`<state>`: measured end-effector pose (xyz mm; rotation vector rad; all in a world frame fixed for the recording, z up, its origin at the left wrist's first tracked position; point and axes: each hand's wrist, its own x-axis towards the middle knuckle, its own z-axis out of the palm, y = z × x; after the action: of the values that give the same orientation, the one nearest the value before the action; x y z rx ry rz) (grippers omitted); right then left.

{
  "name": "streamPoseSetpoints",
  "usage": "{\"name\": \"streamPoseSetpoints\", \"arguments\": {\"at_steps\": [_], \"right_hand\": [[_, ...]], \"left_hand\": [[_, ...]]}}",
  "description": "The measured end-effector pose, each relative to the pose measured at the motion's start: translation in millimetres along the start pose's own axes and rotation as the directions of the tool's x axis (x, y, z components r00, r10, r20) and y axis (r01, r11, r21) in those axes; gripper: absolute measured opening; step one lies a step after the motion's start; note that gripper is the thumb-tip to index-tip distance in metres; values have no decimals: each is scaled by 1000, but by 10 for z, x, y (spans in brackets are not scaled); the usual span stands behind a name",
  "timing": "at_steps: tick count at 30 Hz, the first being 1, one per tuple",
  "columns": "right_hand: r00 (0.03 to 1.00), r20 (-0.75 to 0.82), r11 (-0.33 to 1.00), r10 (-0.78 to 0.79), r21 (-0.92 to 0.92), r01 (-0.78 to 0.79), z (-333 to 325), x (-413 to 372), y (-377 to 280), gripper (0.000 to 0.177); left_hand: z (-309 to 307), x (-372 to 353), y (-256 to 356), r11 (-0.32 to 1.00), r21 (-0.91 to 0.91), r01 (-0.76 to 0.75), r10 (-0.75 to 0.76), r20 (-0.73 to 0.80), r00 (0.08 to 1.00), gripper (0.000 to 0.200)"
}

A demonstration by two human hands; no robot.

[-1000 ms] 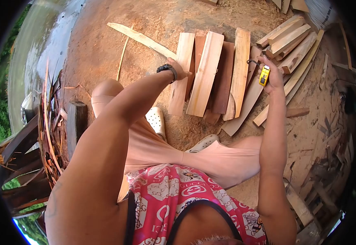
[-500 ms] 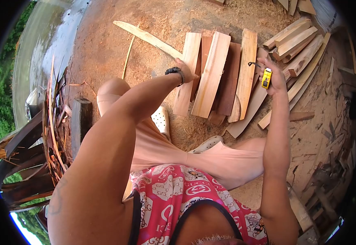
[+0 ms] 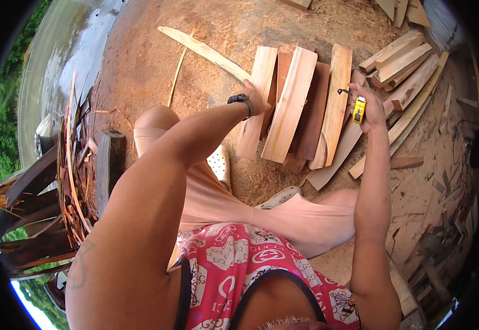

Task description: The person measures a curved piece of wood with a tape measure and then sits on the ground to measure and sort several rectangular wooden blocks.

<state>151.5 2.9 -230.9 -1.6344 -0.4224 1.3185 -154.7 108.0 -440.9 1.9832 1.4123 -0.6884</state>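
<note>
A row of sawn wooden planks lies side by side on the ground in front of me, pale ones alternating with reddish-brown ones. My left hand (image 3: pixel 257 100), with a dark band at the wrist, is closed over the leftmost pale plank (image 3: pixel 248 140); its fingers are partly hidden along the plank's right edge. To the right of the row, my right hand (image 3: pixel 373 113) holds a yellow tape measure (image 3: pixel 359 110) against the palm, with a short black strap sticking out. Nearest to that hand is the pale plank (image 3: pixel 335 93) at the row's right side.
A stack of timber pieces (image 3: pixel 404 69) lies at the right. One long thin strip (image 3: pixel 203 52) reaches left from the row. Dark beams (image 3: pixel 36 187) and splintered wood stand at the left, by a wet paved strip (image 3: pixel 66 71). Scraps (image 3: pixel 442 220) litter the right.
The view has shifted slightly, so the planks appear a little farther right and lower. My left hand stays on the same plank; my right hand still holds the tape measure.
</note>
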Motion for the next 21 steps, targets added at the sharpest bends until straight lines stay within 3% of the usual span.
{"name": "streamPoseSetpoints", "arguments": {"at_steps": [2,7,9,11,14,17,20,21], "right_hand": [[1000,6,1000,7,-3,-7,10,-21,5,39],[1000,-21,1000,-2,-3,2,14,11,16,39],[999,-29,998,-41,-43,40,82,-40,-23,39],[998,-35,998,-45,-34,43,157,-53,-48,39],[998,-30,997,-61,-48,59,200,-39,-71,39],[995,-11,991,-98,-96,96,185,30,-32,40],[1000,0,999,-24,-45,24,209,68,-30,38],[1000,3,998,-30,-53,30,219,75,-23,38]], "left_hand": [[-26,8,-47,997,58,-40,42,-21,999,102],[-742,-519,-157,966,-242,93,-87,33,996,95],[-651,-238,-428,956,-262,133,-126,43,991,96],[-687,-292,-582,974,-196,109,-151,-210,966,87],[-633,-198,-761,970,-186,154,-204,-294,934,87],[-824,-305,-582,958,-230,172,-218,-189,958,82],[-979,-555,-139,943,-332,33,-98,-180,979,73],[-1067,-671,31,895,-445,25,-57,-58,997,75]]}}
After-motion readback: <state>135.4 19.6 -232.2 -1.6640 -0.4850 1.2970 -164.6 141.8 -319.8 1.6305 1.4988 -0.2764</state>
